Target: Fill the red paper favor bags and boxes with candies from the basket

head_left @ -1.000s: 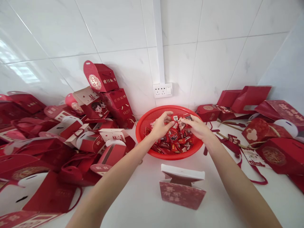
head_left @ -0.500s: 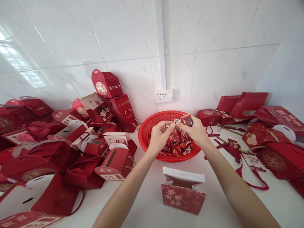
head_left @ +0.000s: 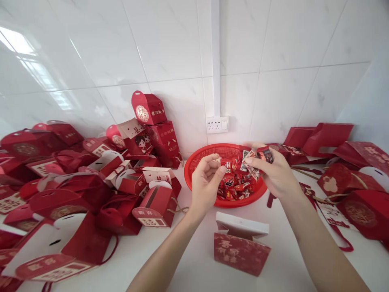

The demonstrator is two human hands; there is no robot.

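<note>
My left hand [head_left: 206, 185] is over the left part of a red plastic basket [head_left: 194, 153], its fingers curled and thumb against a red wrapped candy [head_left: 227, 165]. Above the basket's right side, my right hand [head_left: 275, 172] grips several wrapped candies [head_left: 253, 164], some in white and red wrappers and one dark. Many more red-wrapped candies [head_left: 234, 187] lie in the basket below both hands. Between my forearms, close to me, a red paper gift bag [head_left: 240, 253] stands upright with its white-lined top open. Its inside is mostly hidden.
Red gift boxes [head_left: 73, 198] crowd the left of the white table, with a stack of boxes [head_left: 162, 134] by the tiled wall. More red boxes [head_left: 360, 207] and bags sit at the right, beside loose ribbons. A wall socket [head_left: 216, 124] is behind the basket.
My hands have come apart; the right has moved right with several candies now showing in it. The left fingers have opened somewhat. The view has shifted slightly left.
</note>
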